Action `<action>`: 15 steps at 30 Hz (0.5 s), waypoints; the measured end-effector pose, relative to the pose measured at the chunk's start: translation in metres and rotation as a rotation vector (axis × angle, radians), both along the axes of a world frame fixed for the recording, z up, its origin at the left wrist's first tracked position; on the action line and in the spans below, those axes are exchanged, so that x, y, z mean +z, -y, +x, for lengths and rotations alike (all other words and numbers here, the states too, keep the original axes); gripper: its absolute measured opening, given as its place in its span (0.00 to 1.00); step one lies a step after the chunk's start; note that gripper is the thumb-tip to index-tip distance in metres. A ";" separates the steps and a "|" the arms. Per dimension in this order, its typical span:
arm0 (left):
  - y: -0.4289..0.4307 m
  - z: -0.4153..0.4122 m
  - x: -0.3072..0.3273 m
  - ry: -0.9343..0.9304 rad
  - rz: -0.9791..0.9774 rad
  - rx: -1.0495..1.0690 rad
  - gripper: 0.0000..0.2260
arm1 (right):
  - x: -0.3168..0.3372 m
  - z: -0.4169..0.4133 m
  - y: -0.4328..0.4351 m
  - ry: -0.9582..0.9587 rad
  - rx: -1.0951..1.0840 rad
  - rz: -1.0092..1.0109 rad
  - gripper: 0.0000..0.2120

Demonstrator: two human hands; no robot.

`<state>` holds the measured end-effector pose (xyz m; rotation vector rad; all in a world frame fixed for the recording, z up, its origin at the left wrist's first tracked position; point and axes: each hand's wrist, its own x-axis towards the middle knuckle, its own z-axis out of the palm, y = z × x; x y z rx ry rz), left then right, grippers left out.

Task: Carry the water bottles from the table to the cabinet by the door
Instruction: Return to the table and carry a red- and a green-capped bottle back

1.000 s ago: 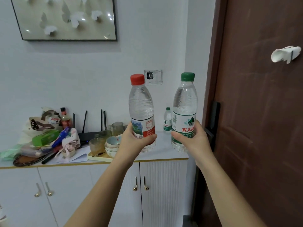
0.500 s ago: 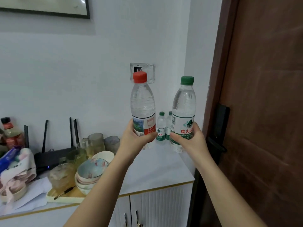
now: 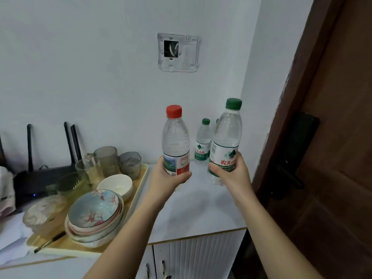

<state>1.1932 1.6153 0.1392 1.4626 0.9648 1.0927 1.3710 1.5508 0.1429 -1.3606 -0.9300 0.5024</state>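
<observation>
My left hand (image 3: pixel 168 177) grips a clear water bottle with a red cap (image 3: pixel 175 137) around its lower label, held upright over the white cabinet top (image 3: pixel 193 214). My right hand (image 3: pixel 231 174) grips a taller clear bottle with a green cap (image 3: pixel 227 135), also upright, just above the cabinet's right end. Behind them a small green-capped bottle (image 3: pixel 203 141) stands on the cabinet against the wall; another one beside it is mostly hidden by the bottle in my right hand.
A cream tray (image 3: pixel 138 190) to the left carries stacked bowls (image 3: pixel 94 216) and several glasses (image 3: pixel 106 160). A black router (image 3: pixel 40 178) sits behind it. The brown door (image 3: pixel 332 137) with a black handle (image 3: pixel 291 154) stands at the right. Cabinet doors (image 3: pixel 197 256) lie below.
I have come closer to the cabinet and look down more. Both bottles have come lower, close over the cabinet top by the wall. Both grips are unchanged.
</observation>
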 end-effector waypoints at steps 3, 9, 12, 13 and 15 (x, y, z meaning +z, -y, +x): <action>-0.022 0.014 -0.023 -0.042 -0.022 0.051 0.23 | -0.020 0.017 -0.026 0.001 0.033 -0.042 0.26; -0.059 0.047 -0.060 -0.078 -0.112 0.143 0.25 | -0.054 0.048 -0.079 0.021 0.109 -0.110 0.27; -0.071 0.059 -0.074 -0.091 -0.148 0.207 0.28 | -0.073 0.056 -0.099 0.033 0.152 -0.142 0.28; -0.073 0.061 -0.079 -0.100 -0.160 0.227 0.28 | -0.079 0.057 -0.104 0.038 0.164 -0.155 0.28; -0.078 0.062 -0.090 -0.118 -0.187 0.261 0.27 | -0.091 0.057 -0.110 0.053 0.180 -0.185 0.28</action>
